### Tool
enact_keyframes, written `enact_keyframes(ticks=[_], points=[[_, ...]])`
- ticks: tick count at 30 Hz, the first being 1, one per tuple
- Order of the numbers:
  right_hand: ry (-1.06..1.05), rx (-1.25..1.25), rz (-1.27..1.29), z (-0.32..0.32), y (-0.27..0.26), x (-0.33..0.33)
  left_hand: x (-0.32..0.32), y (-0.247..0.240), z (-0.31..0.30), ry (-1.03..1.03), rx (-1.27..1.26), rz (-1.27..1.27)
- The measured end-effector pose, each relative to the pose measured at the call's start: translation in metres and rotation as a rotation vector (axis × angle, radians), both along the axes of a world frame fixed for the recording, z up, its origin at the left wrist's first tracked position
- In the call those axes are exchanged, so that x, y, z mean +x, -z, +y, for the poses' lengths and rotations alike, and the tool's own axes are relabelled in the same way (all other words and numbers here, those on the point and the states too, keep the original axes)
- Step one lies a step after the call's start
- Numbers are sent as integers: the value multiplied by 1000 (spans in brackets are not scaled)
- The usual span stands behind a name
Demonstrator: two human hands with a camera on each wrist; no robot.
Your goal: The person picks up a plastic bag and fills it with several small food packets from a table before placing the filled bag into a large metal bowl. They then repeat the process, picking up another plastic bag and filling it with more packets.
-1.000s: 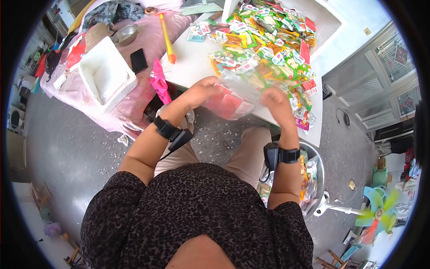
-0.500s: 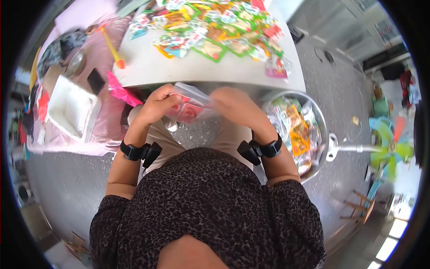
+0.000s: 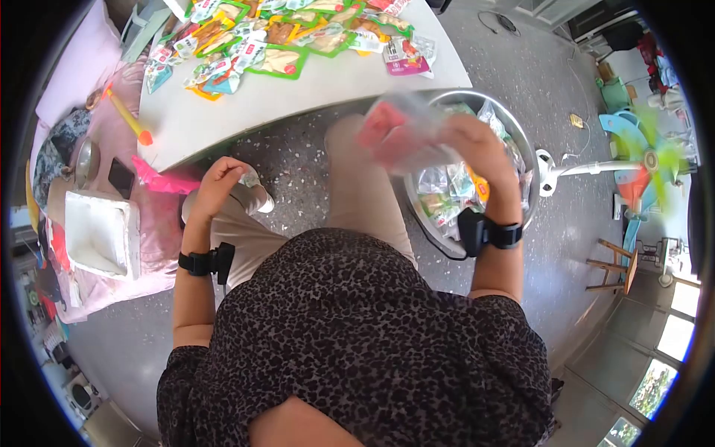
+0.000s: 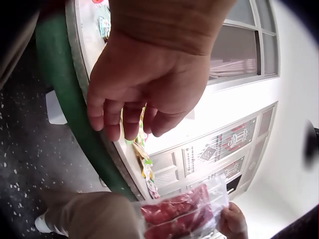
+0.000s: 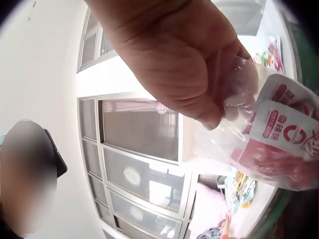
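My right hand (image 3: 477, 141) pinches one end of a clear plastic bag (image 3: 389, 134) with red-and-white packets in it. In the head view the bag is blurred and hangs over my right knee, beside the rim of a metal basin (image 3: 526, 128). The right wrist view shows thumb and fingers gripping the bag's clear end, with printed packets (image 5: 284, 129) inside. My left hand (image 3: 222, 182), apart from the bag, is over my left leg, its fingers loosely curled around nothing. Bagged snack packets (image 3: 439, 200) fill the basin on my right.
A white table (image 3: 313, 86) ahead carries many colourful snack packets (image 3: 283, 59). On the left a pink-covered surface bears a white foam box (image 3: 128, 246), a phone (image 3: 121, 177) and a yellow stick-like object (image 3: 126, 112). A fan (image 3: 649, 160) stands at right, past the basin.
Both hands held the bag before; my left hand has let go and drawn left. The right hand has carried the bag right to the basin. The head view has turned and shifted.
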State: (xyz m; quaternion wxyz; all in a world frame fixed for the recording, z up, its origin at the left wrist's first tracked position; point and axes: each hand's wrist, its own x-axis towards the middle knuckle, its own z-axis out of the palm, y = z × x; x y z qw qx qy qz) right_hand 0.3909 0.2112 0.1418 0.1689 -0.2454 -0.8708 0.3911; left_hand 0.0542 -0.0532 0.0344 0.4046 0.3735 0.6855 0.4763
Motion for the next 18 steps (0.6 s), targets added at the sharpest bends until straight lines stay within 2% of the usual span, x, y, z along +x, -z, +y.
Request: enact_keyframes(ticks=[3, 5, 8, 11, 14, 17, 18], points=[[260, -386, 68, 27, 25, 51, -15, 24, -14, -80, -122, 7], [437, -458, 14, 37, 38, 79, -22, 39, -23, -128, -219, -13], [567, -378, -141, 60, 82, 130, -29, 62, -34, -126, -204, 4], [757, -272, -260, 77, 139, 190, -25, 59, -33, -147, -203, 21], [883, -201, -228, 66, 166, 223, -25, 60, -32, -155, -216, 12], [1026, -226, -360, 55, 181, 238, -24, 60, -31, -156, -215, 22], [1069, -268, -301, 52, 190, 242, -25, 61, -31, -146, -211, 20]])
